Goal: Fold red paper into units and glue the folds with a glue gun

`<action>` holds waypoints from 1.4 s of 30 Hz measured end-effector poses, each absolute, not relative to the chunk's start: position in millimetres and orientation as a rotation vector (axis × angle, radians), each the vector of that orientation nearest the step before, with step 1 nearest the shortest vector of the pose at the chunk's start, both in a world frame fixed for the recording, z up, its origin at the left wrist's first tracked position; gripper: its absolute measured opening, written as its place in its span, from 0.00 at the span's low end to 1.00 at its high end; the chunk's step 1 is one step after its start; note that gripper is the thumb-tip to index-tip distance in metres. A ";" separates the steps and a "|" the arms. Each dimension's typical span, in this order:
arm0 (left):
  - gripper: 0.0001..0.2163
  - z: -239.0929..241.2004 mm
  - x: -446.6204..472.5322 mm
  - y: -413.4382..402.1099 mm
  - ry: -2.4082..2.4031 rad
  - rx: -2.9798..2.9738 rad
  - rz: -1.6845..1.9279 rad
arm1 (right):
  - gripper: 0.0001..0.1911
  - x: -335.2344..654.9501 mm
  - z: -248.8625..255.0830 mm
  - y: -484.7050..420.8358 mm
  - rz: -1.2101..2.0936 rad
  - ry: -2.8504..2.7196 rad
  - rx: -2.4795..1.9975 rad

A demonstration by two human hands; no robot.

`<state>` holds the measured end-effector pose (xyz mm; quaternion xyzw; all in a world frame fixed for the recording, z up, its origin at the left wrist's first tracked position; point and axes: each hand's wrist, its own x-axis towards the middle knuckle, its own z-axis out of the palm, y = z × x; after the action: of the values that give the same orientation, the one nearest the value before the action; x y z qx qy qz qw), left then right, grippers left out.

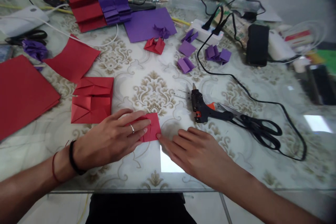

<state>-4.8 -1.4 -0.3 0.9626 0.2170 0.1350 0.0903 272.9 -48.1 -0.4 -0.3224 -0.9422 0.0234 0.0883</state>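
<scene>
A small folded red paper piece (153,126) lies on the glass table (236,178) near its front edge. My left hand (112,140) lies flat on it with fingers stretched out, a ring on one finger, pressing the paper down. My right hand (194,150) rests flat beside it, fingers extended, one fingertip touching the paper's lower right corner. Neither hand grips anything.
Two folded red squares (91,99) sit left of my hands, a red paper stack (21,94) further left. A black glue gun (203,106) and scissors (257,127) lie to the right, with a cable (262,101). Purple and red folded pieces, a power strip (207,33) and phone (257,43) lie behind.
</scene>
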 end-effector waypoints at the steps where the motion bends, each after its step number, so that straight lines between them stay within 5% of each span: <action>1: 0.10 -0.4 -4.9 -1.2 0.647 2.879 0.401 | 0.14 270.6 0.3 -48.1 0.064 -2.794 -0.947; 13: 0.09 -0.8 -5.0 -1.1 0.656 2.842 0.439 | 0.13 255.8 -4.1 -46.1 0.039 -2.729 -0.971; 23: 0.09 -0.5 -15.9 9.1 0.825 2.586 0.702 | 0.10 253.4 11.6 -19.6 0.451 -2.674 -0.988; 31: 0.28 -9.6 -12.1 -0.6 0.985 2.619 0.445 | 0.05 248.9 3.1 -4.8 0.495 -2.514 -1.131; 37: 0.25 -10.5 -9.4 -6.0 0.971 2.469 0.484 | 0.25 244.6 -0.6 -7.2 0.724 -2.343 -1.325; 42: 0.26 -11.0 -9.4 -4.7 0.873 2.373 0.499 | 0.22 240.4 0.2 -12.2 0.921 -2.335 -1.299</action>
<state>-9.4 -4.7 -11.0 0.8844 0.3253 0.1858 0.2783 240.4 -12.2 0.2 -0.4539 -0.8159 0.3218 0.1572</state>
